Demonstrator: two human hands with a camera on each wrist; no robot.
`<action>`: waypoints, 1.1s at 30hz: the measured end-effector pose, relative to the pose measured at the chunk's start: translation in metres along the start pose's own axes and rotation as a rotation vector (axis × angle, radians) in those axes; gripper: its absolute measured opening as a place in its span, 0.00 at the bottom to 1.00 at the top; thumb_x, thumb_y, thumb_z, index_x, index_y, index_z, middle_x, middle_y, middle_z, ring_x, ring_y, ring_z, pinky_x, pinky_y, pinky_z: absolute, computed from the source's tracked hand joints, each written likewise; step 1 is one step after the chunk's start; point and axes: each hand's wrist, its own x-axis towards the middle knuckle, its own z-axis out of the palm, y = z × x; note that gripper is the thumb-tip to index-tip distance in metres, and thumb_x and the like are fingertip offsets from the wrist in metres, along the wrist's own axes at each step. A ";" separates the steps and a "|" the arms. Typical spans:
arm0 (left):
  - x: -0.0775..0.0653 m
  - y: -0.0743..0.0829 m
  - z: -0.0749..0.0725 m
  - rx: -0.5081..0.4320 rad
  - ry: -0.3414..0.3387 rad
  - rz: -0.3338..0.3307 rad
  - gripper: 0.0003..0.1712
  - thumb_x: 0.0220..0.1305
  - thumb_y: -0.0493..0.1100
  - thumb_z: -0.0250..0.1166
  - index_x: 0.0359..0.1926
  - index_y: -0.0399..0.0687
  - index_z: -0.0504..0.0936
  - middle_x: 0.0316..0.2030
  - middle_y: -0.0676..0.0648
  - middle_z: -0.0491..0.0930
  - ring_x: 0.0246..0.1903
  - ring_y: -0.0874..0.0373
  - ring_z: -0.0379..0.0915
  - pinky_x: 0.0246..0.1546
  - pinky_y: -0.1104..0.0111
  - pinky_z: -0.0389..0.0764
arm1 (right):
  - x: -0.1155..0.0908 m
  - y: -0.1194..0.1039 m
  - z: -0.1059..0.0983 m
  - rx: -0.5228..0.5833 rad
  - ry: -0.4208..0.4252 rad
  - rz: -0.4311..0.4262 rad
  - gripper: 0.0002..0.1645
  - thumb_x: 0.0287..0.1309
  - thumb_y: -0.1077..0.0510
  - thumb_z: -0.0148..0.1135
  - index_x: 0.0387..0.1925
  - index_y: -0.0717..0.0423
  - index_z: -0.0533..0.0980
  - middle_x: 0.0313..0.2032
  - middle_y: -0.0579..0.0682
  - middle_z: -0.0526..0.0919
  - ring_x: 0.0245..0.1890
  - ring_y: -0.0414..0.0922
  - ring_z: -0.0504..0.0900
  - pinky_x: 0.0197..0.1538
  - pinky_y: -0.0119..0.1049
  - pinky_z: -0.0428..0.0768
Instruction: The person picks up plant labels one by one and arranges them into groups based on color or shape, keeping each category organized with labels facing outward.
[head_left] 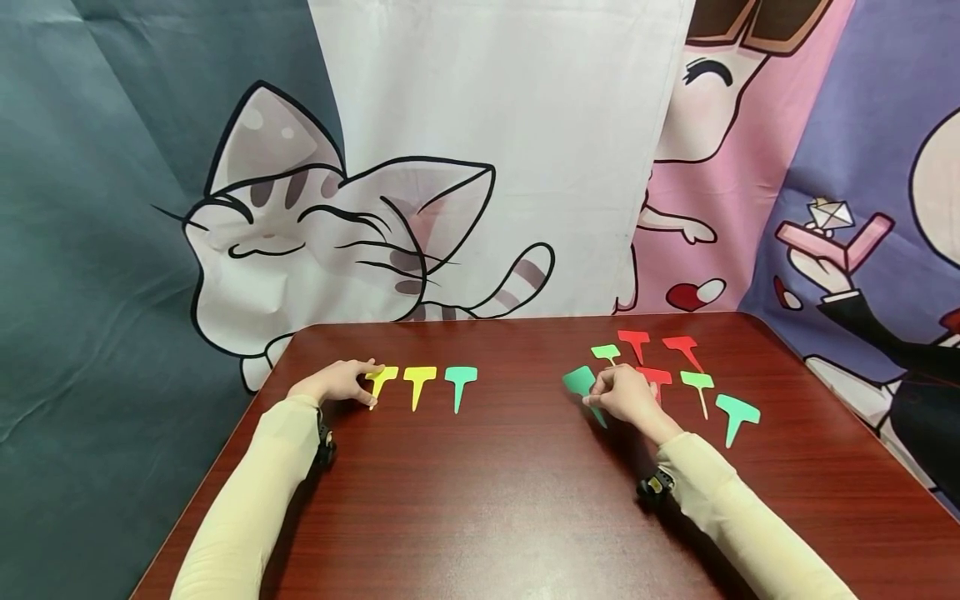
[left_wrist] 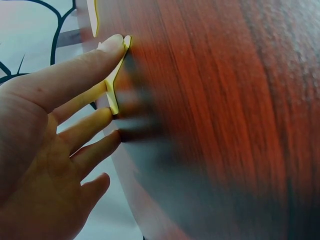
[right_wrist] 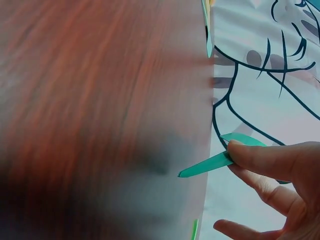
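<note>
With right hand (head_left: 626,393) partly open, pinches flat teal T-shaped tag (head_left: 579,381) at thumb and forefinger. With left hand (head_left: 337,382) half open, grips flat yellow T-shaped tag (head_left: 386,374) at fingertips.

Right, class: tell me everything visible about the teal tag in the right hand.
The teal tag is thin, T-shaped, apparently plastic, with a broad head and a stem tapering to a point. The right hand pinches it between thumb and fingers, tilted, stem nearer the person, seemingly clear of the table, left of the red tags.
</note>
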 end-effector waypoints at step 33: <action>0.004 -0.004 0.000 0.005 0.006 -0.006 0.46 0.52 0.51 0.72 0.70 0.50 0.63 0.72 0.39 0.53 0.70 0.35 0.44 0.65 0.41 0.55 | 0.043 -0.042 0.047 0.072 -0.058 0.014 0.15 0.45 0.54 0.74 0.14 0.51 0.75 0.51 0.56 0.82 0.72 0.63 0.51 0.60 0.77 0.37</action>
